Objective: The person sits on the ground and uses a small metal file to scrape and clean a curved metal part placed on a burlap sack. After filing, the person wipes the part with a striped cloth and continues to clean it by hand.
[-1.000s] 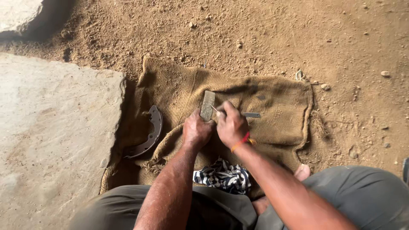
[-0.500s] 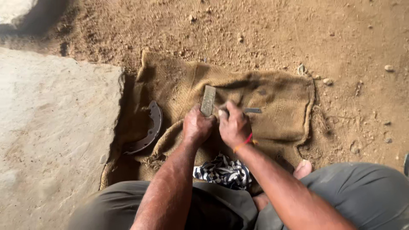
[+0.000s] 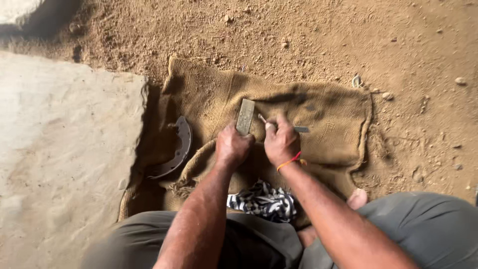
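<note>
On the burlap sack (image 3: 328, 114), the left hand (image 3: 232, 145) is gripping a flat stone block (image 3: 245, 116); right hand (image 3: 281, 141) fingers are pinching a thin metal tool (image 3: 300, 129) beside it.

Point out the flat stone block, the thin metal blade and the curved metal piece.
flat stone block (image 3: 245, 115), head view, middle of its top face
thin metal blade (image 3: 300, 129), head view, exposed right end
curved metal piece (image 3: 181, 144), head view, middle of its arc

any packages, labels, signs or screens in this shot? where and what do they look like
None in view: no package, label, sign or screen.
Nearest to a package: a plain tan burlap sack spread flat on the dirt, unmarked.
On it, the left hand holds a flat grey bar; the right hand holds a thin metal tool.
</note>
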